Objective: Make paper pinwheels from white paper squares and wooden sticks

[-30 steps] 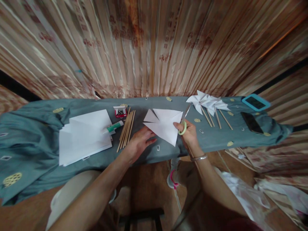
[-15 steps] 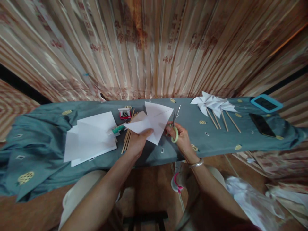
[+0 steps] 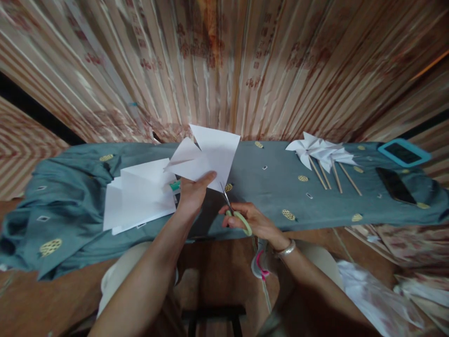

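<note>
My left hand (image 3: 196, 189) grips a white sheet of paper (image 3: 213, 152) near its lower edge, thumb on top. The sheet is held up over the table, with a slit running in from its upper left side. In my right hand (image 3: 250, 219) is a pair of scissors (image 3: 242, 221) with light green handles, fingers through the loops. Their blades point up and left, close to the lower corner of the sheet; whether they touch it I cannot tell. A stack of white paper (image 3: 140, 196) lies left of my left hand, with a green object (image 3: 175, 186) at its right edge.
Paper pinwheels (image 3: 322, 150) on wooden sticks lie at the right of the cloth-covered table (image 3: 270, 187). Beyond them are a blue-framed device (image 3: 404, 152) and a black phone (image 3: 395, 186). A pleated curtain (image 3: 224, 70) hangs behind. A plastic bag (image 3: 375, 295) lies below right.
The sheet has turned and moved up and left, now covering the sticks and the small red box. My right hand has moved down and left with the scissors, whose blades now point up-left.
</note>
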Demonstrator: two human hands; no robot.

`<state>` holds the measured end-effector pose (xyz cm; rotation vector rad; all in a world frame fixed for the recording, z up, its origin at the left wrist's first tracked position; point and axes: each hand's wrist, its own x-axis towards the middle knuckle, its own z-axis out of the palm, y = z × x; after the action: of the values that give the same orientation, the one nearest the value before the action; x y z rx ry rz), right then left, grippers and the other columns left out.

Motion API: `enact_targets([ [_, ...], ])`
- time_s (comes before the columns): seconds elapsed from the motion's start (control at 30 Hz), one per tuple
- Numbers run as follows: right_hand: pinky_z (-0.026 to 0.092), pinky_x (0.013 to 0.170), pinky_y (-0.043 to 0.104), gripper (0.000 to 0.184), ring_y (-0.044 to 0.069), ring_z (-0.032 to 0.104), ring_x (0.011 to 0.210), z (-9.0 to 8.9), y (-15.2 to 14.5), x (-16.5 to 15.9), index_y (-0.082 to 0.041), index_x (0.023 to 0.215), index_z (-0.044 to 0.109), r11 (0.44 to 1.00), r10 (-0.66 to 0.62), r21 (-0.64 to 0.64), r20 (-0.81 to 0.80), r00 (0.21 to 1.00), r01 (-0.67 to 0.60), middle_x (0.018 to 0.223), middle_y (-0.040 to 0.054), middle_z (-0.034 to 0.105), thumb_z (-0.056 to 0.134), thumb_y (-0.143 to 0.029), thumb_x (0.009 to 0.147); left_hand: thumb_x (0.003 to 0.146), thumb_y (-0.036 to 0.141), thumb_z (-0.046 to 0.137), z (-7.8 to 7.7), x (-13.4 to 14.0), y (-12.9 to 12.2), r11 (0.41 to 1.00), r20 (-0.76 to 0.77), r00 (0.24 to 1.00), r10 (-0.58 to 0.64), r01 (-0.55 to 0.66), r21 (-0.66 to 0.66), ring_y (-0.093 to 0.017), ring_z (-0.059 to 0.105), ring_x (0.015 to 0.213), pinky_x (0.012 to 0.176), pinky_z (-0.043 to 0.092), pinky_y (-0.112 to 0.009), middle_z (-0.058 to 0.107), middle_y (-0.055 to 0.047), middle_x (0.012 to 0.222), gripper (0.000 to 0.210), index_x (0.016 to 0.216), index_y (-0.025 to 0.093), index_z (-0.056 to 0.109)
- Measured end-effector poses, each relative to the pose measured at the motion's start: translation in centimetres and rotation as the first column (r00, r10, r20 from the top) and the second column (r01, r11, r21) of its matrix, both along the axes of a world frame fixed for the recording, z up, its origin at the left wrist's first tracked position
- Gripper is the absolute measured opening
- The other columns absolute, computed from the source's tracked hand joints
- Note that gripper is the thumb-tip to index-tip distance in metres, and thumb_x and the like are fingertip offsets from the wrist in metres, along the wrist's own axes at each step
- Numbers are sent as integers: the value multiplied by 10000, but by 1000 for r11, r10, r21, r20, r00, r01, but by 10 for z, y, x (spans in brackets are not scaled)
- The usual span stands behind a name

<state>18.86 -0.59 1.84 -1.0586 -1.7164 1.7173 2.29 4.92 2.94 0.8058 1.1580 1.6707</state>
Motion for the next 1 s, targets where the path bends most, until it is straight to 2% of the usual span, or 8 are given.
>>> enact_targets([
  [0.2, 438, 606, 244, 595, 116, 564, 659, -6, 4, 2, -132, 1050, 647, 999, -18, -29, -44, 999, 17, 795, 51, 678, 627, -650, 757, 507, 267, 823, -2, 1, -1, 999, 1, 1000, -26, 26, -20, -220, 679, 758, 763, 539, -366, 733, -82, 845, 544, 1004, 119, 656],
  [0.43, 477, 635, 246, 575, 110, 582, 647, -4, 4, 2, -138, 1037, 665, 999, -26, -49, -68, 997, 22, 778, 42, 683, 646, -635, 748, 524, 221, 803, 0, 4, -4, 998, -25, 999, -44, 43, -34, -209, 669, 775, 767, 527, -339, 729, -73, 873, 485, 980, 131, 661],
  [0.87, 475, 637, 237, 545, 111, 592, 650, -4, 4, 3, -139, 1037, 670, 999, -30, -29, -72, 997, 28, 778, 43, 689, 657, -606, 757, 546, 211, 781, -4, 6, -2, 998, -43, 997, -65, 66, 15, -201, 654, 776, 790, 522, -335, 714, -49, 834, 440, 964, 155, 657],
  [1.0, 455, 623, 232, 553, 103, 576, 633, -4, 4, 3, -135, 1036, 671, 999, -31, -32, -73, 997, 29, 762, 34, 680, 654, -611, 756, 548, 204, 777, -6, 5, -2, 997, -59, 996, -71, 72, 31, -185, 638, 750, 776, 513, -318, 700, -29, 797, 351, 873, 163, 653],
])
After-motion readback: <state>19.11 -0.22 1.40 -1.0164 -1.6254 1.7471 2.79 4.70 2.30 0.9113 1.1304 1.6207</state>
